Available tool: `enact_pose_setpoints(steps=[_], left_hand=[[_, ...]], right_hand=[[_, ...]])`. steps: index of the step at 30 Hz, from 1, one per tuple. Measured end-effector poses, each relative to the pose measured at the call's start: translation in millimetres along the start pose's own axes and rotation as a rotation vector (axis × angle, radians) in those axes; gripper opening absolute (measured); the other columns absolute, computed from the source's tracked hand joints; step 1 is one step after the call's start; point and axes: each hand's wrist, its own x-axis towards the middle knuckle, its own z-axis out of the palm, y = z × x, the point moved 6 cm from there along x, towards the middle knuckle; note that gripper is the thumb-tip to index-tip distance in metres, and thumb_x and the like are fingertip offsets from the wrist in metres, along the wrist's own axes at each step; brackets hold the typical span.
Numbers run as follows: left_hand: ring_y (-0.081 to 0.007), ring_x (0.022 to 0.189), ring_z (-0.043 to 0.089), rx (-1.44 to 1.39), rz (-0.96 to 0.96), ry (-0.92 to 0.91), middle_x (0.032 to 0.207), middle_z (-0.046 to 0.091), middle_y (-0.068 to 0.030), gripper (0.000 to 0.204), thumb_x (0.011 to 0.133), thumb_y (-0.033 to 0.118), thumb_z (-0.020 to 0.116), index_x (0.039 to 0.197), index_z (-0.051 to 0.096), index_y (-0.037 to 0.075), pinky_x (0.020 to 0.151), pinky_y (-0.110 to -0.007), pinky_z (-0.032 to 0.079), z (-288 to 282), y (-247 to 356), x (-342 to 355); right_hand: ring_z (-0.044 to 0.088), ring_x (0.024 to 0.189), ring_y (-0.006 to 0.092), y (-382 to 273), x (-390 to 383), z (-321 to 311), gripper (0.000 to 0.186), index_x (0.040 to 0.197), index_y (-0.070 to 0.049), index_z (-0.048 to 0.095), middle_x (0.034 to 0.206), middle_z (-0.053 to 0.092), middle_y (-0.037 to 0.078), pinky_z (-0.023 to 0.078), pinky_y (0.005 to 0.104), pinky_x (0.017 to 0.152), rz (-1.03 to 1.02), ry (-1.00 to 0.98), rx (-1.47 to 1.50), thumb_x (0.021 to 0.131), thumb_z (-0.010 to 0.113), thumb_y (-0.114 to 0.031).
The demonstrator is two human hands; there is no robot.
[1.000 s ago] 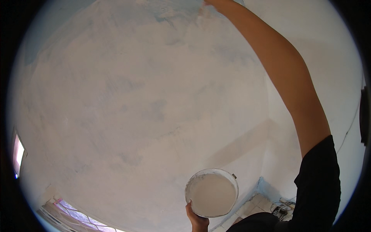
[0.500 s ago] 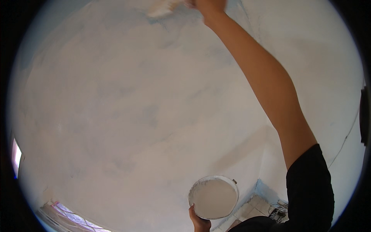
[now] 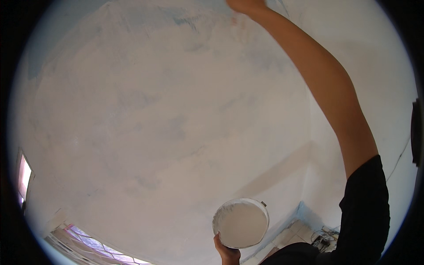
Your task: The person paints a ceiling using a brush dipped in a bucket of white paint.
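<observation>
A round white bucket (image 3: 265, 222) of pale, off-white paint (image 3: 243, 224) is at the bottom centre. My left hand (image 3: 227, 252) grips its near-left side, thumb up on the rim and the other fingers hidden beneath. High up, my right hand (image 3: 248, 5) is at the top edge of the view, its arm stretched over the wall. Its fingers are partly cut off and look closed. The paintbrush it held half a second ago is out of view. Uneven pale paint covers the wall (image 3: 168, 101), with bluish patches showing through and bluer wall along the top.
To the right another pale wall (image 3: 375, 75) meets this one at a corner. Tiled floor (image 3: 287, 236) with a tangle of dark cables (image 3: 324, 238) lies low on the right. A window with bars (image 3: 95, 245) is at the lower left, and a narrow bright opening (image 3: 24, 176) at the left edge.
My right hand has moved up and slightly right, carrying the paintbrush out of view. The bucket in my left hand has shifted slightly left and up in the picture.
</observation>
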Motion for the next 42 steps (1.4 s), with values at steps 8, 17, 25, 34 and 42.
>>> enact_pose_setpoints(steps=[8, 17, 25, 34, 42], left_hand=[[-0.0245, 0.106, 0.051, 0.022, 0.046, -0.035, 0.114, 0.053, -0.0092, 0.051, 0.083, 0.040, 0.032, 0.119, 0.045, 0.006, 0.086, -0.038, 0.042, 1, -7, -9], [-0.0235, 0.104, 0.051, 0.013, 0.016, 0.013, 0.111, 0.054, -0.0086, 0.049, 0.084, 0.040, 0.032, 0.116, 0.047, 0.006, 0.085, -0.038, 0.042, -2, 1, -6], [-0.0222, 0.099, 0.054, 0.009, 0.003, 0.011, 0.107, 0.057, -0.0080, 0.045, 0.086, 0.037, 0.034, 0.111, 0.050, 0.004, 0.083, -0.034, 0.043, 4, -1, 0], [-0.0242, 0.105, 0.051, 0.026, 0.048, -0.018, 0.112, 0.054, -0.0082, 0.049, 0.084, 0.040, 0.033, 0.117, 0.047, 0.006, 0.087, -0.037, 0.040, 1, -5, -4], [-0.0242, 0.104, 0.051, 0.052, 0.092, -0.056, 0.110, 0.055, -0.0087, 0.049, 0.085, 0.038, 0.031, 0.116, 0.047, 0.003, 0.087, -0.037, 0.041, 3, 0, -1]], right_hand=[[0.060, 0.076, 0.0362, -108, 69, -46, 0.024, 0.079, 0.002, 0.055, 0.078, 0.059, 0.025, 0.047, 0.0429, 0.068, 0.472, 0.244, 0.772, 0.079, 0.053, -0.022], [0.059, 0.057, 0.0243, -8, -48, 11, 0.022, 0.065, 0.000, 0.055, 0.063, 0.059, 0.015, 0.047, 0.0345, 0.054, 0.263, 0.184, 0.884, 0.076, 0.057, -0.019], [0.060, 0.048, 0.0166, 66, -41, -27, 0.024, 0.067, 0.002, 0.060, 0.056, 0.060, 0.011, 0.048, 0.0288, 0.049, 0.153, 0.086, 0.093, 0.077, 0.063, -0.020], [0.059, 0.081, 0.0389, -129, 35, -54, 0.025, 0.081, 0.003, 0.056, 0.082, 0.060, 0.025, 0.048, 0.0451, 0.073, 0.384, 0.190, 0.792, 0.079, 0.055, -0.022], [0.056, 0.059, 0.0367, -74, -9, -28, 0.018, 0.063, 0.001, 0.051, 0.059, 0.054, 0.021, 0.044, 0.0451, 0.055, 0.110, 0.457, 0.686, 0.071, 0.058, -0.014]])
